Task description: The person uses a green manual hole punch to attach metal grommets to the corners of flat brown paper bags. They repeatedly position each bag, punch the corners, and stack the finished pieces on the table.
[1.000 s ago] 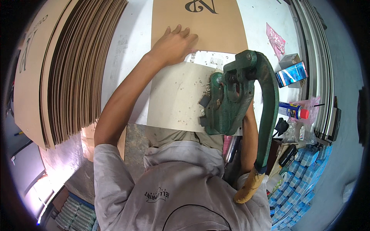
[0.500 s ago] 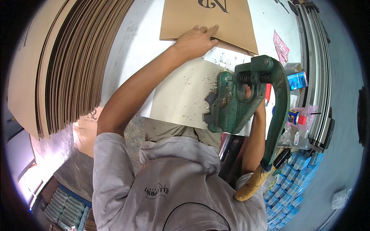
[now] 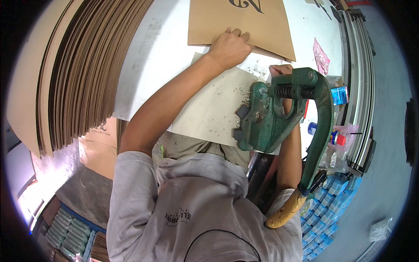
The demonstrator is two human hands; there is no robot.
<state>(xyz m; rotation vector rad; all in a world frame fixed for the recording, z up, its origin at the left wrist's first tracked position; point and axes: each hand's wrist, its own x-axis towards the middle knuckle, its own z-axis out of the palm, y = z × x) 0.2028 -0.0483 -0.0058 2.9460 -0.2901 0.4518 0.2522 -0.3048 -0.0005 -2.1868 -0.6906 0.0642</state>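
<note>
My left hand (image 3: 229,46) reaches across the white table (image 3: 148,56) and lies with curled fingers on the near edge of a flat brown paper bag (image 3: 244,22). Just right of it, the bag's corner points toward a green hand press (image 3: 266,122) that stands on a grey speckled board (image 3: 209,109). My right hand (image 3: 281,70) sits behind the top of the press, mostly hidden by it, with only the knuckles showing. The press's long green lever hangs down to a yellow grip (image 3: 286,212) by my right elbow.
A tall fanned stack of brown bags (image 3: 87,65) fills the left side. Right of the press are a pink packet (image 3: 321,56), a blue box (image 3: 339,94), a red-capped small bottle (image 3: 338,139) and metal rails (image 3: 362,78). Blue packs (image 3: 331,196) are piled lower right.
My left hand went from flat with spread fingers to curled on the bag's edge. The bag has turned a little and slid toward the press. My right hand now shows above the press.
</note>
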